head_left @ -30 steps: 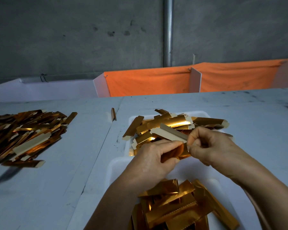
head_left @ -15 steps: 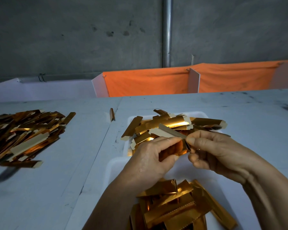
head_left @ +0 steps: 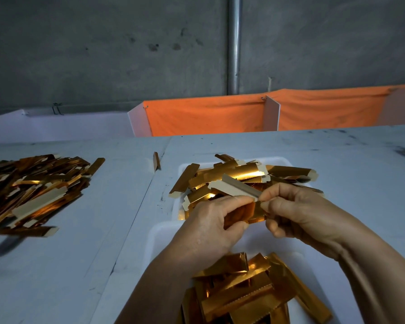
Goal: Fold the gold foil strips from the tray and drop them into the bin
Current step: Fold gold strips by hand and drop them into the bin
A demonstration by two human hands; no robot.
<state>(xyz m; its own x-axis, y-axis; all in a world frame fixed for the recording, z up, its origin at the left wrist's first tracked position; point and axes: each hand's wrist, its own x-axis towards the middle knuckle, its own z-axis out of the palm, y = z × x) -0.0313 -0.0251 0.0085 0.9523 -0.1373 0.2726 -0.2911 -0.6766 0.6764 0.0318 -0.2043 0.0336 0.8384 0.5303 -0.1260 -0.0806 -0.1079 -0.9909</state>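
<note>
One gold foil strip (head_left: 237, 190) is held between both hands above a white tray (head_left: 164, 232). My left hand (head_left: 211, 228) pinches its gold body from the left. My right hand (head_left: 297, 211) pinches the strip's right end with thumb and forefinger; the pale backing sticks out up and left. Loose gold strips (head_left: 241, 174) lie heaped at the tray's far end. More gold strips (head_left: 248, 293) are piled at its near end, partly hidden by my forearms.
A large heap of gold strips (head_left: 35, 190) lies on the table at the left. A single strip (head_left: 156, 161) stands near the table seam. Orange cloth bins (head_left: 206, 115) and a white bin (head_left: 56, 125) line the table's far edge. A metal pipe (head_left: 233, 45) runs up the wall.
My right hand has shifted slightly, its fingertips drawn closer to my left thumb on the strip. The strip's pale end has risen a little. The piles have not moved.
</note>
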